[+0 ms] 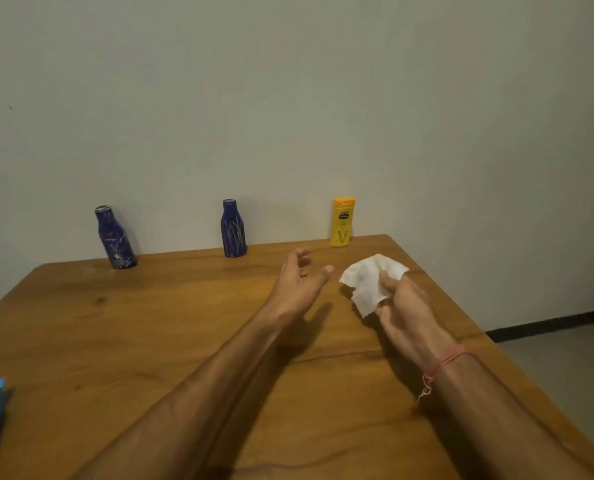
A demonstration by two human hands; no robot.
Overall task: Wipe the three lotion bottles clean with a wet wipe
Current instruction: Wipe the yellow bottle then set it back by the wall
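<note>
Wet wipe (pixel 371 282) crumpled, gripped by right hand (pixel 401 301); left hand (pixel 297 278) relaxed, holding nothing.

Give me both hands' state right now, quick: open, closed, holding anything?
Left hand: open, fingers loosely curled, holding nothing, above the table.
Right hand: closed, fingers gripping the white wet wipe.

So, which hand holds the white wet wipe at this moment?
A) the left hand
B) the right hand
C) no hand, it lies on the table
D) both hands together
B: the right hand grips the white wet wipe with curled fingers, above the wooden table, while the left hand is beside it, open, with nothing in it.
</note>
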